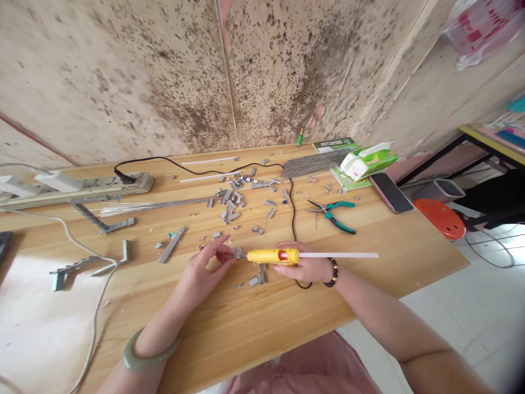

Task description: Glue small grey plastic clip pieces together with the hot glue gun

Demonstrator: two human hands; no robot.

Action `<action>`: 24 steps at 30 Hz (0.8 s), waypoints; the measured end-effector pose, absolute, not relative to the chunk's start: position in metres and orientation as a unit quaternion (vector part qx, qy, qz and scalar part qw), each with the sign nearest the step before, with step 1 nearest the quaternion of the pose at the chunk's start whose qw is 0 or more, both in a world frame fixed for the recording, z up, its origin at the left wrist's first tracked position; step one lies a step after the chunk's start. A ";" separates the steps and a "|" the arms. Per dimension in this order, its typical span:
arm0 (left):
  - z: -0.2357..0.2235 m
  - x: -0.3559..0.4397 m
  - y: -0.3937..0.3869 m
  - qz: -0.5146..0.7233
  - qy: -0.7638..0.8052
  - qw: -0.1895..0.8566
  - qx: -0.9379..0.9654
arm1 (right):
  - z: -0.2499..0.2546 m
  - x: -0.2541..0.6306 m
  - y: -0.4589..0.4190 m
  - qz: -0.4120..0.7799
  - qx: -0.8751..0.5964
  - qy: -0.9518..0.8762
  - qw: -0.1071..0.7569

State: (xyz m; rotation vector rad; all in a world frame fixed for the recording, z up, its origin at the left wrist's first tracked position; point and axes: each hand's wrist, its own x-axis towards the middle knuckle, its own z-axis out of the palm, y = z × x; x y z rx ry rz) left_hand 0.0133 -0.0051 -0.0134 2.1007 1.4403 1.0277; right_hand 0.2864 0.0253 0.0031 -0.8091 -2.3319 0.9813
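My right hand (305, 262) is wrapped round a yellow hot glue gun (266, 256), its nozzle pointing left. A long white glue stick (340, 255) sticks out of the gun's back end. With bent fingers, my left hand (207, 268) pinches a small grey piece (237, 253) right at the nozzle tip; the fingers partly hide it. Several loose grey pieces (253, 281) lie on the table just below the gun. A pile of similar grey pieces (230, 202) is spread beyond my hands.
Teal-handled pliers (338, 213) lie to the right, near a phone (391, 192) and a green tissue pack (369, 160). Thin metal wires (315, 162) rest at the back. On the left are joined grey strips (102, 219), a power strip (139, 183) and a white cable (96, 306).
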 end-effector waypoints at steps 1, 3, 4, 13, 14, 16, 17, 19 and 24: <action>-0.013 0.013 -0.005 0.367 0.515 0.197 0.749 | 0.003 0.286 0.025 0.359 -0.295 -0.853 0.239; -0.014 0.013 -0.005 0.367 0.515 0.197 0.749 | 0.001 0.287 0.025 0.358 -0.293 -0.853 0.240; -0.014 0.013 -0.005 0.367 0.515 0.197 0.749 | 0.001 0.286 0.025 0.358 -0.293 -0.853 0.241; -0.014 0.013 -0.004 0.365 0.514 0.196 0.751 | 0.005 0.286 0.025 0.366 -0.295 -0.850 0.236; -0.014 0.013 -0.004 0.365 0.513 0.197 0.752 | 0.005 0.286 0.025 0.366 -0.295 -0.850 0.237; -0.013 0.014 -0.004 0.364 0.512 0.201 0.752 | 0.005 0.286 0.025 0.367 -0.297 -0.849 0.239; -0.013 0.014 -0.005 0.364 0.510 0.203 0.752 | 0.005 0.286 0.024 0.367 -0.298 -0.848 0.239; -0.012 0.015 -0.005 0.367 0.506 0.206 0.753 | 0.004 0.286 0.024 0.366 -0.298 -0.849 0.237; -0.010 0.016 -0.005 0.368 0.504 0.204 0.754 | 0.003 0.286 0.025 0.369 -0.300 -0.848 0.234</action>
